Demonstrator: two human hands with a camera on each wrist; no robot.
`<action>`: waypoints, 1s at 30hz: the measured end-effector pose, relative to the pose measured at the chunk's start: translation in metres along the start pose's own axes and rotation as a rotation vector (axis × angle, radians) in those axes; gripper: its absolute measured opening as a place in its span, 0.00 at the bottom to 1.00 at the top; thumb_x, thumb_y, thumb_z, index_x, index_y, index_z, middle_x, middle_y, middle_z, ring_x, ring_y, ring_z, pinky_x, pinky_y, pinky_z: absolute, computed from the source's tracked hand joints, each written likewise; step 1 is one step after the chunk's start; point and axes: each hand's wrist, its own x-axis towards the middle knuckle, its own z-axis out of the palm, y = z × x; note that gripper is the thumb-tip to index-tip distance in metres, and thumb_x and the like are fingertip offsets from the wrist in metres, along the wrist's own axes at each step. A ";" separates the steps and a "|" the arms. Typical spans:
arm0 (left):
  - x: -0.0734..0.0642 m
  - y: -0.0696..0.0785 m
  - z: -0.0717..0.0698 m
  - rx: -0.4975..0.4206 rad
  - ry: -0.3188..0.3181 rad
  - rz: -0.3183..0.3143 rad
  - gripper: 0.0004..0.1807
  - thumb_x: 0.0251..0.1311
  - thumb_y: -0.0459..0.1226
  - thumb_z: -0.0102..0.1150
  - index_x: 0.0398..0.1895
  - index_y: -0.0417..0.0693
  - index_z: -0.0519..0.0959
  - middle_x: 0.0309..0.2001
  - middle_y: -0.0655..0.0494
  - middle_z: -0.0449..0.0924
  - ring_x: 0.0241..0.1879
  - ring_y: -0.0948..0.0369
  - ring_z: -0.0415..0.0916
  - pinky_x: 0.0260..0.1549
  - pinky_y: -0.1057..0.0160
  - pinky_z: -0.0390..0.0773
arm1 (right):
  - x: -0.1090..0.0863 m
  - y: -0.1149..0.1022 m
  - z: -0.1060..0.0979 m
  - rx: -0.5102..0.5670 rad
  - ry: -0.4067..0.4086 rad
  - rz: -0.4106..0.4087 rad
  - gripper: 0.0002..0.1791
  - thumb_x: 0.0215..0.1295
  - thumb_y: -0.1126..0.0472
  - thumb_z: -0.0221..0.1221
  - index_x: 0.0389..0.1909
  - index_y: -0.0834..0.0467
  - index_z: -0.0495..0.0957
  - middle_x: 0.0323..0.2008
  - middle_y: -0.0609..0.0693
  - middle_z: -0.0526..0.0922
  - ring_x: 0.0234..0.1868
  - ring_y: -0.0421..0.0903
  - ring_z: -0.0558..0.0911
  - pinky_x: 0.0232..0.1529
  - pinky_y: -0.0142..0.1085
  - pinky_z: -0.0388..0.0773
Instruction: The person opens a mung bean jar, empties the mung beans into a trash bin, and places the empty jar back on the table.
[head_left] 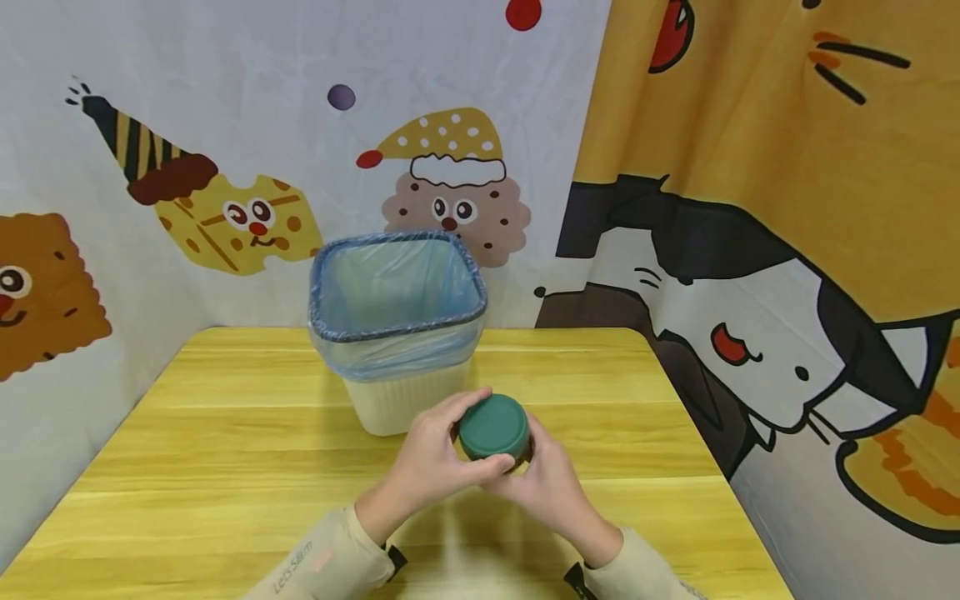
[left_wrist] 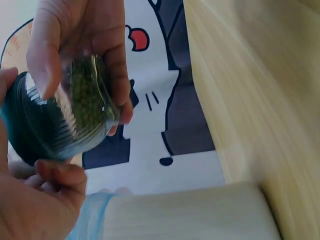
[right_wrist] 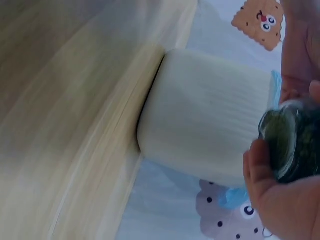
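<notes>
Both hands hold a clear jar [left_wrist: 92, 100] with a dark green lid [head_left: 493, 427] above the table, in front of a bin. Small green bean-like grains show through its wall in the left wrist view. The left hand [head_left: 427, 462] has its fingers and thumb around the lid's left side and near edge. Lower down on the right, the right hand [head_left: 553, 487] grips the jar's clear body, its thumb and fingers on opposite sides. In the right wrist view the jar [right_wrist: 282, 142] is partly cut off by the frame edge, with right-hand fingers curled round it.
A cream bin [head_left: 408, 400] lined with a translucent blue bag [head_left: 397, 354] stands at the back of the yellow wood-grain table [head_left: 225, 467], just behind the hands. Cartoon-printed cloth [head_left: 247, 67] hangs behind the table and along its right side.
</notes>
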 end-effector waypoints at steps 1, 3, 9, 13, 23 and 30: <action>0.000 0.000 0.000 -0.018 -0.013 -0.009 0.44 0.54 0.48 0.83 0.74 0.47 0.75 0.67 0.50 0.82 0.56 0.58 0.86 0.49 0.65 0.88 | 0.001 0.001 -0.002 0.024 -0.021 0.004 0.40 0.62 0.60 0.76 0.74 0.50 0.71 0.60 0.48 0.86 0.55 0.39 0.86 0.54 0.36 0.87; 0.000 -0.002 -0.004 -0.076 -0.069 -0.018 0.45 0.56 0.47 0.82 0.77 0.50 0.73 0.68 0.52 0.81 0.56 0.60 0.85 0.49 0.65 0.88 | 0.002 0.003 -0.006 0.105 -0.093 0.004 0.38 0.62 0.61 0.76 0.72 0.50 0.73 0.60 0.50 0.86 0.56 0.41 0.86 0.56 0.37 0.86; 0.000 -0.005 -0.021 -0.272 -0.279 -0.020 0.45 0.60 0.39 0.78 0.80 0.52 0.68 0.69 0.52 0.80 0.52 0.65 0.84 0.45 0.65 0.87 | 0.004 0.006 -0.020 0.301 -0.333 0.049 0.38 0.60 0.66 0.76 0.72 0.52 0.74 0.62 0.55 0.85 0.59 0.44 0.86 0.59 0.38 0.85; 0.000 -0.004 -0.023 -0.296 -0.301 -0.001 0.43 0.59 0.38 0.78 0.78 0.46 0.71 0.66 0.47 0.82 0.51 0.66 0.85 0.45 0.64 0.88 | 0.002 0.007 -0.021 0.314 -0.372 0.045 0.39 0.60 0.66 0.76 0.73 0.53 0.74 0.63 0.55 0.84 0.60 0.43 0.86 0.60 0.38 0.85; 0.000 0.001 -0.016 -0.095 -0.160 0.093 0.45 0.53 0.43 0.84 0.75 0.43 0.74 0.65 0.47 0.83 0.56 0.60 0.85 0.50 0.64 0.88 | -0.001 0.007 -0.007 0.193 -0.196 -0.047 0.40 0.61 0.65 0.75 0.74 0.51 0.71 0.63 0.52 0.84 0.62 0.44 0.84 0.64 0.38 0.82; -0.004 -0.004 0.004 0.102 0.053 0.085 0.51 0.52 0.58 0.83 0.75 0.45 0.74 0.66 0.49 0.82 0.58 0.55 0.85 0.52 0.61 0.88 | 0.001 0.010 0.002 0.022 -0.014 -0.037 0.43 0.56 0.63 0.79 0.73 0.52 0.72 0.61 0.50 0.86 0.57 0.40 0.86 0.57 0.36 0.86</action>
